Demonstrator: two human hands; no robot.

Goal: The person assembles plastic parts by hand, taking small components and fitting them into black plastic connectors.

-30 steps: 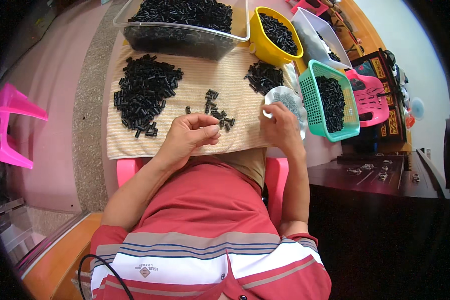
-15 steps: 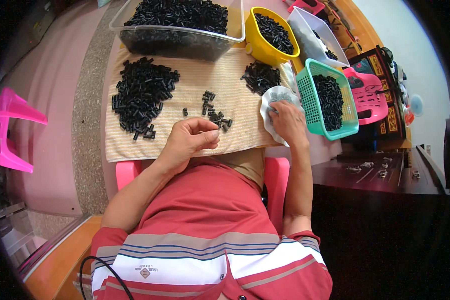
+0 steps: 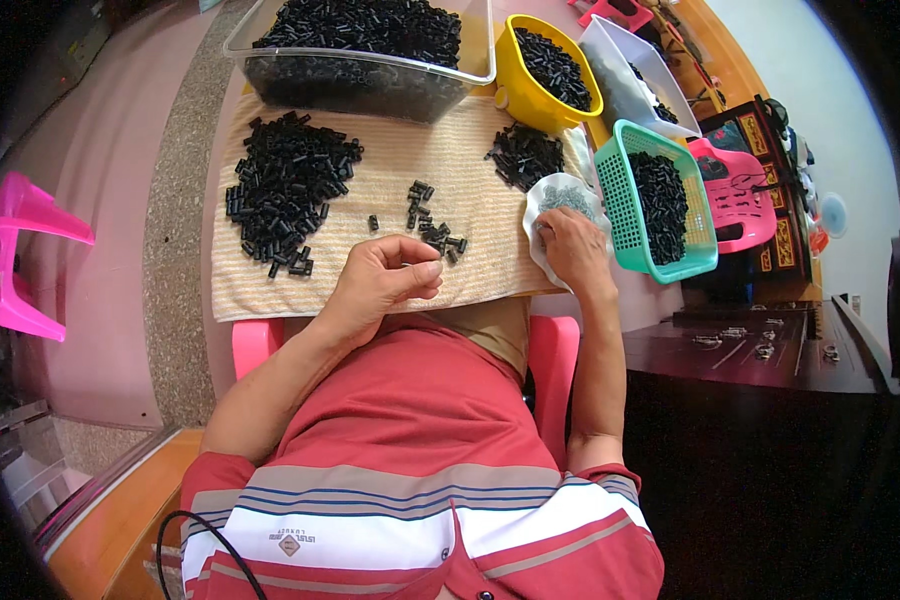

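My left hand (image 3: 383, 272) is held in a pinch over the near part of the striped towel (image 3: 370, 170); whatever lies between its fingertips is too small to make out. Just beyond it is a loose cluster of short black tubular pieces (image 3: 435, 235). My right hand (image 3: 576, 248) reaches into a white scalloped dish (image 3: 538, 262) of tiny greyish, shiny pieces (image 3: 567, 196). Its fingers curl down at the dish, and their tips are hidden. A large heap of black pieces (image 3: 285, 185) covers the towel's left side, and a smaller pile (image 3: 527, 155) lies beyond the dish.
At the back stands a clear plastic bin (image 3: 360, 85) of black pieces. To its right are a yellow tub (image 3: 515, 85), a white bin (image 3: 625, 85) and a green basket (image 3: 630, 215). Pink stools (image 3: 30, 255) and a pink chair (image 3: 745, 190) stand to the sides.
My right hand has shifted slightly nearer to me in the dish, baring more of the greyish pieces. My left hand keeps its pinch almost unmoved.
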